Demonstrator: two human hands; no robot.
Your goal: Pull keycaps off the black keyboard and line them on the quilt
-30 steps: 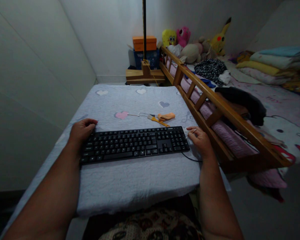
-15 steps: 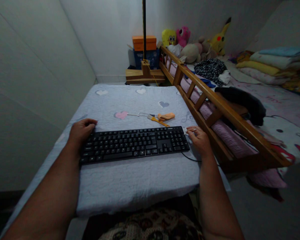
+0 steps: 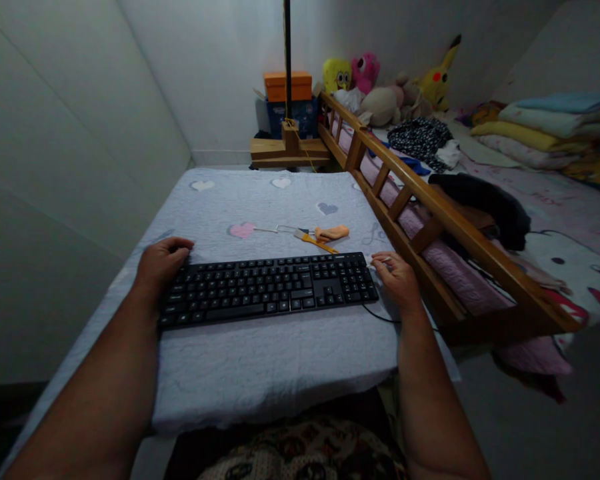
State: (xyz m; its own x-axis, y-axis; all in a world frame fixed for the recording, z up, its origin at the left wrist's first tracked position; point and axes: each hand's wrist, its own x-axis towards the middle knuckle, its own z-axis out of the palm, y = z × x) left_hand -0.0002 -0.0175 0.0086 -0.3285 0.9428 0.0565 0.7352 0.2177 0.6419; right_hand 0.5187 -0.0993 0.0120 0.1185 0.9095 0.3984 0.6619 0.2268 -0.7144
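A black keyboard (image 3: 273,288) lies flat across the table in front of me. My left hand (image 3: 163,265) is at its left end, fingers bent against the upper left corner; the fingers' undersides are hidden. Beside the number pad, my right hand (image 3: 395,275) pinches a thin white stick, apparently a cotton swab (image 3: 387,260), near the keyboard's right edge. Behind the keyboard are a flat brush (image 3: 315,241) with a yellow handle, a folded orange cloth (image 3: 333,233) and a thin metal wire tool (image 3: 286,228).
A light blue quilted cloth with hearts (image 3: 280,353) covers the table. The keyboard's cable (image 3: 380,318) runs off rightward under my right wrist. A wooden bed rail (image 3: 420,193) borders the table's right side. Boxes (image 3: 288,87) and a black pole (image 3: 288,60) stand beyond the far edge.
Both hands and the keyboard stay in nearly the same places. The whole view has shifted very slightly.
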